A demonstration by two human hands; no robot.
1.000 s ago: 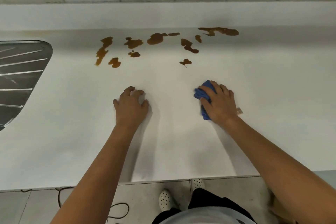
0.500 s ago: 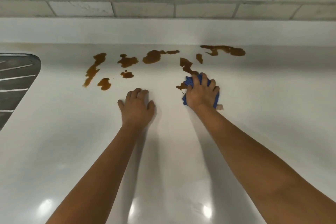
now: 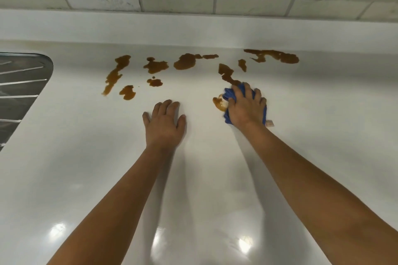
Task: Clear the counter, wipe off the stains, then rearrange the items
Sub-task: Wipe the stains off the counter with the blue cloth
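Counter: a white, glossy counter point(image 3: 64, 178) fills most of the view, with bright light spots reflected near its front edge.
Stains: brown, syrupy-looking stains point(image 3: 185, 61) lie in a broken band along the back of the counter — roughly ten separate blotches, darker at their edges, amber where thin. The leftmost is a long drip-shaped streak point(image 3: 115, 74); the one furthest right is a long, thin-armed patch point(image 3: 277, 56) close to the upstand.
Smeared stain: one blotch point(image 3: 218, 102) touches the cloth's left edge and looks partly lifted — pale in the middle, brown round the rim.
Cloth: a blue cleaning cloth point(image 3: 230, 94) sits bunched on the counter at the near edge of the stain band, mostly covered by the hand; a small pale tag point(image 3: 269, 123) sticks out at its right corner.
Right hand: the right hand point(image 3: 245, 106) lies on top of the cloth, fingers curled over the bunched fabric and gripping it against the counter.
Left hand: the left hand point(image 3: 164, 122) rests flat on the counter left of the cloth, fingers straight, holding nothing, just short of the stains.
Drainboard: a ribbed steel drainboard point(image 3: 21, 92) is set in the counter, well left of the stains.
Wall: pale brick-pattern tiles point(image 3: 172, 4) rise behind the counter's upstand.
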